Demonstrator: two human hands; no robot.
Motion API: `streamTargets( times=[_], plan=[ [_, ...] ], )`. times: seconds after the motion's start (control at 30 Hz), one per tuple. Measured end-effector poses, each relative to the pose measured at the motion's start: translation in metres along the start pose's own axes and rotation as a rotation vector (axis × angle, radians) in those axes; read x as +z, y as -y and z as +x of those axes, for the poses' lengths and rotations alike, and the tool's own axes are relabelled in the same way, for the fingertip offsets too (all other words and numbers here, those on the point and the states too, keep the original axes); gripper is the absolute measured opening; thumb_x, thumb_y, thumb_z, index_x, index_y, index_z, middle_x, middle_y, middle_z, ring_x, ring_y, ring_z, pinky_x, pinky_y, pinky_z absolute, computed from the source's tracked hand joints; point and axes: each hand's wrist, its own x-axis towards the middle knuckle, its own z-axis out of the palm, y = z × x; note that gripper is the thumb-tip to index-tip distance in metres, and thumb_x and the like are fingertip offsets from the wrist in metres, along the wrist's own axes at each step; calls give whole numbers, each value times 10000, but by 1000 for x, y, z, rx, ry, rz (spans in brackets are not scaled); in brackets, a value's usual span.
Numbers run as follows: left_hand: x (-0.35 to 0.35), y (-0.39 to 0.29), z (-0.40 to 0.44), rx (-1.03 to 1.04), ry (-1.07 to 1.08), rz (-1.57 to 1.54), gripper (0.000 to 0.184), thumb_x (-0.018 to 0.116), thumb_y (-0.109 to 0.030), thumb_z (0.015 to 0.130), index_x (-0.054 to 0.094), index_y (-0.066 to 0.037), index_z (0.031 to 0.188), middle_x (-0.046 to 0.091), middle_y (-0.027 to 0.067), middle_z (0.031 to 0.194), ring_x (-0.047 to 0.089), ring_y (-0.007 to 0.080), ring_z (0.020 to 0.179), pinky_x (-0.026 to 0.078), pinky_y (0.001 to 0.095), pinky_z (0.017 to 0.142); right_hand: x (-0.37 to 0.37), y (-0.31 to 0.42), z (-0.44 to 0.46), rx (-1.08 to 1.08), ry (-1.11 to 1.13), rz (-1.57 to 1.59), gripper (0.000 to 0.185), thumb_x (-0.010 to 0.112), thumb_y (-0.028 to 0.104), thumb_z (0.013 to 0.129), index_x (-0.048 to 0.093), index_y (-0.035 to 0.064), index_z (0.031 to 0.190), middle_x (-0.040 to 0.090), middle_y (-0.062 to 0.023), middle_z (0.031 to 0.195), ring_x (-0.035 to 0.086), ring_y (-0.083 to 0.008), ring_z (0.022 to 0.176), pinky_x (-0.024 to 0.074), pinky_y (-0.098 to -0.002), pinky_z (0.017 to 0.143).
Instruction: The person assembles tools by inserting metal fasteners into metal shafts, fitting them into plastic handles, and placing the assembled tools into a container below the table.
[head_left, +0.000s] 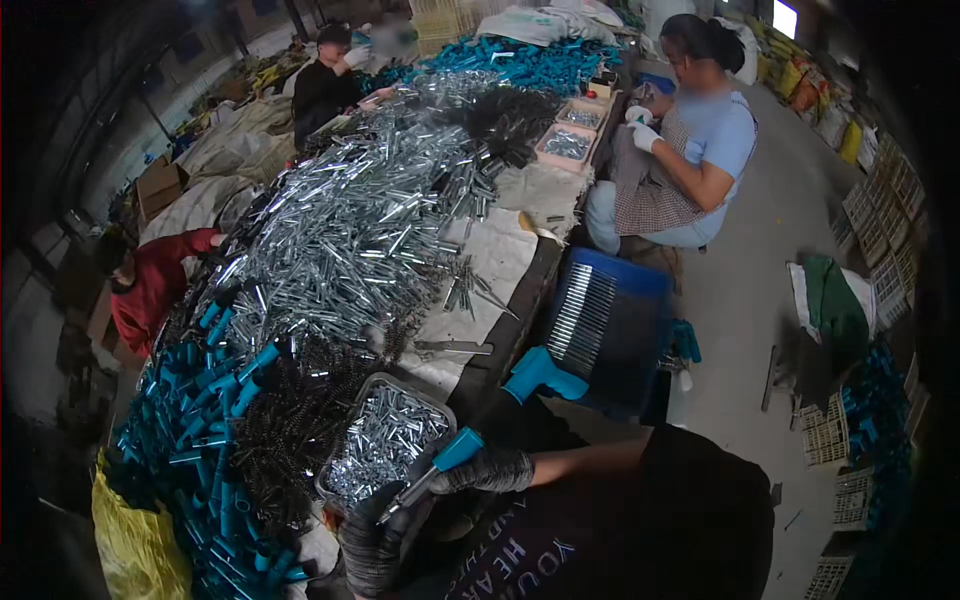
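Observation:
My right hand [485, 470], in a grey-black glove, is closed around a teal-handled metal rod [415, 490]. The teal end [460, 449] points up and right, while the metal end slants down toward my left. My left hand [372, 545], gloved the same way, curls its fingers at that lower metal end; the fingertips are partly hidden. Just beyond both hands sits a bin of small metal parts [390, 440]. Dark coiled springs [290, 430] lie heaped left of the bin, beside a pile of teal plastic parts [215, 480].
A big heap of metal tubes [350, 230] covers the table's middle. On the right stands a blue crate [640, 290] with a row of metal rods and a teal drill-shaped housing [543, 376] at its edge. A co-worker [690, 140] sits beyond; two others work across the table.

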Motion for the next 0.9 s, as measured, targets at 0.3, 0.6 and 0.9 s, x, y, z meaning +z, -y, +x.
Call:
streamTargets(
  times=[0.3, 0.6, 0.9],
  plan=[
    [15, -4, -18, 47, -101, -24, 431, 559, -133, 879, 423, -34, 1276, 519, 176, 1210, 511, 285, 1102, 412, 394, 905, 14, 4, -6, -101, -87, -15, 299, 687, 188, 810, 617, 27, 1053, 642, -49, 988, 574, -117, 937, 463, -260, 833],
    [13, 47, -35, 596, -387, 855, 568, 641, -265, 814, 389, -70, 1283, 587, 165, 959, 583, 238, 930, 495, 410, 766, 11, -4, 11, -104, 220, -147, 310, 690, 176, 807, 615, 28, 1068, 643, -63, 1002, 582, -138, 950, 470, -282, 838],
    [3, 8, -42, -203, -200, -120, 379, 537, -387, 894, 572, -20, 978, 590, 63, 792, 567, 134, 700, 459, 292, 611, 23, 3, 17, -1, 137, -137, 318, 694, 206, 800, 624, 6, 1038, 653, -59, 933, 594, -101, 865, 480, -237, 763]
  ],
)
